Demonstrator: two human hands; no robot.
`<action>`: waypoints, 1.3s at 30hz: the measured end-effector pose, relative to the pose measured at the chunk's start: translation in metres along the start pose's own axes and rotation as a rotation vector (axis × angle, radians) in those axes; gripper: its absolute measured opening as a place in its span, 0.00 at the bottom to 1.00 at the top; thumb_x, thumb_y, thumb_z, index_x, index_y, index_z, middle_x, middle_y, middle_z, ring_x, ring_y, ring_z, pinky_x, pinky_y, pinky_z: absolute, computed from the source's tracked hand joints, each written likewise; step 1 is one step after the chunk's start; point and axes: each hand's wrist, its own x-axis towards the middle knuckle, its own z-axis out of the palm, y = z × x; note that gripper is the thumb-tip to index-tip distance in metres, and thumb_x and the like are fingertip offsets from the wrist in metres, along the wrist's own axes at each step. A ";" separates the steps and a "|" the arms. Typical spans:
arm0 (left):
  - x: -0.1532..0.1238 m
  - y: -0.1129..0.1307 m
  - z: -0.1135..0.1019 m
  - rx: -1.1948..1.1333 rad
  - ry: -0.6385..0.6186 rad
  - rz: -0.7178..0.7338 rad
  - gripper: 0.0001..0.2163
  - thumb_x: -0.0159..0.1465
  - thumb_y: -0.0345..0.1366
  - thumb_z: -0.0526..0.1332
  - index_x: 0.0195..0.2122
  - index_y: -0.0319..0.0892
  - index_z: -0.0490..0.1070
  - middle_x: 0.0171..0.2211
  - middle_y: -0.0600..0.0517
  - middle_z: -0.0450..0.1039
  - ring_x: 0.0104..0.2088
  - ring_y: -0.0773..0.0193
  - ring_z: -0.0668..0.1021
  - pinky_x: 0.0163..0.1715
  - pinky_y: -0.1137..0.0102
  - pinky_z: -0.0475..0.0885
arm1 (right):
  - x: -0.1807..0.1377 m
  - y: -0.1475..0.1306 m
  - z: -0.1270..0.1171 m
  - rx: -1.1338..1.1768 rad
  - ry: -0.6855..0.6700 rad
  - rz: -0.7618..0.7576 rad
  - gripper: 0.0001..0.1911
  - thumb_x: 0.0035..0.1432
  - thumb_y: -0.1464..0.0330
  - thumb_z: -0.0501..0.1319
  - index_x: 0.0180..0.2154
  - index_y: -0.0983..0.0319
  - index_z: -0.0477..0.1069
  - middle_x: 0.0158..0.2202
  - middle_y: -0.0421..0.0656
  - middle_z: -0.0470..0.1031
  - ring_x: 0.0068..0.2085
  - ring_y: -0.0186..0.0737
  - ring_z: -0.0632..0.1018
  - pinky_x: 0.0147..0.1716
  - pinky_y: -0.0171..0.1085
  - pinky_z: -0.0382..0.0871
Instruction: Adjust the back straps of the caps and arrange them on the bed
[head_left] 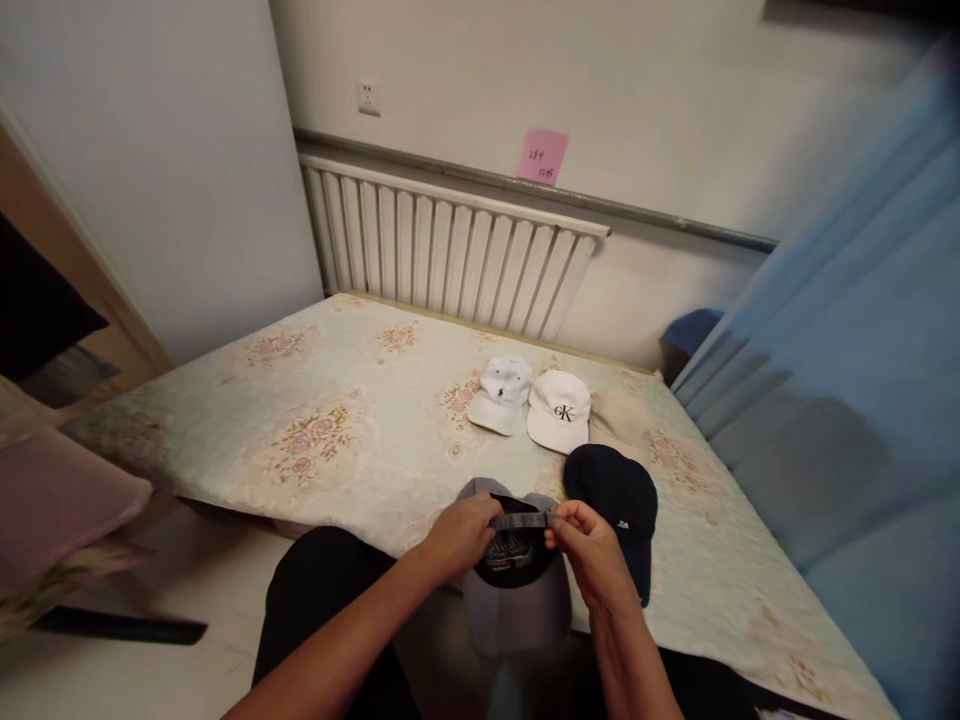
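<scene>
A grey baseball cap (517,610) is held over the near edge of the bed, its opening towards me and its brim pointing down. My left hand (463,535) is closed on the left end of the cap's back strap (521,520). At the strap's other end, the thumb and fingers of my right hand (592,545) pinch it. Just right of the grey cap lies a dark navy cap (611,490) with a small white mark. Behind are a white cap (501,390) with a small dark emblem, a white cap with "CK"-style letters (559,410) and a beige cap (621,418).
The caps lie on a bed with a floral cover (397,420). A white radiator (450,250) and a pink note (543,156) are at the wall. A blue curtain (840,330) hangs right. A pink-covered seat (67,510) stands left.
</scene>
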 end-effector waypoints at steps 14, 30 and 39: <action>-0.007 0.000 -0.014 -0.346 -0.055 -0.021 0.11 0.50 0.27 0.57 0.34 0.42 0.71 0.29 0.54 0.68 0.28 0.66 0.69 0.28 0.73 0.61 | 0.002 0.002 -0.002 -0.173 0.123 -0.098 0.12 0.42 0.62 0.68 0.26 0.61 0.69 0.24 0.40 0.73 0.27 0.39 0.74 0.26 0.35 0.67; -0.009 0.005 -0.013 -0.394 -0.049 -0.074 0.11 0.50 0.26 0.57 0.34 0.41 0.72 0.28 0.54 0.67 0.28 0.65 0.68 0.28 0.73 0.60 | 0.000 0.006 -0.001 -0.240 0.141 -0.190 0.08 0.44 0.65 0.66 0.24 0.60 0.69 0.32 0.43 0.76 0.35 0.42 0.75 0.35 0.38 0.68; -0.009 0.002 -0.002 -0.372 0.004 -0.101 0.10 0.50 0.28 0.59 0.34 0.41 0.73 0.27 0.54 0.67 0.27 0.66 0.67 0.27 0.73 0.60 | -0.005 0.006 0.003 -0.241 0.096 -0.164 0.07 0.44 0.66 0.66 0.24 0.60 0.70 0.28 0.40 0.74 0.30 0.39 0.73 0.31 0.36 0.66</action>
